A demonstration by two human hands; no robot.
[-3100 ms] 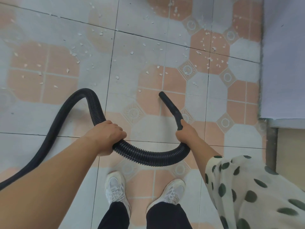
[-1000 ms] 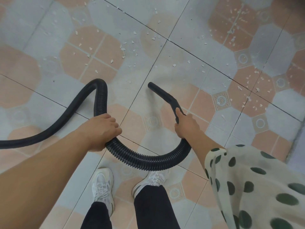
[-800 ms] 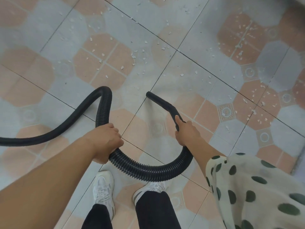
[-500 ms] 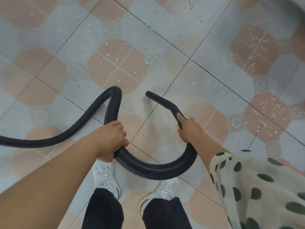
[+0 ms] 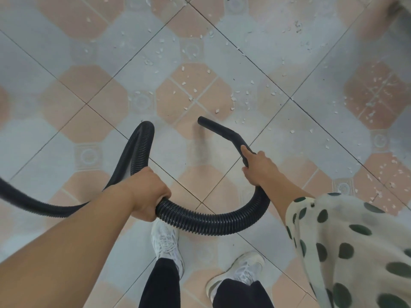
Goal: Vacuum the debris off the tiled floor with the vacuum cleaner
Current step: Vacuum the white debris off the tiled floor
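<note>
The black hose (image 5: 201,223) leaves view at the left edge, and a stretch hides inside the left hand (image 5: 148,194); fingers of the right hand (image 5: 260,167) curl out of sight behind the nozzle (image 5: 219,127), whose mouth faces away, so contact with the tiled floor (image 5: 66,63) cannot be told; debris (image 5: 378,92) toward the floor's far right corner blurs into specks; the spotted sleeve (image 5: 347,247) and trouser legs (image 5: 162,283) are cropped below.

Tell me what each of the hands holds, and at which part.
The left hand grips the black hose on its ribbed middle stretch; the right hand grips the rigid nozzle at its rear end.
</note>
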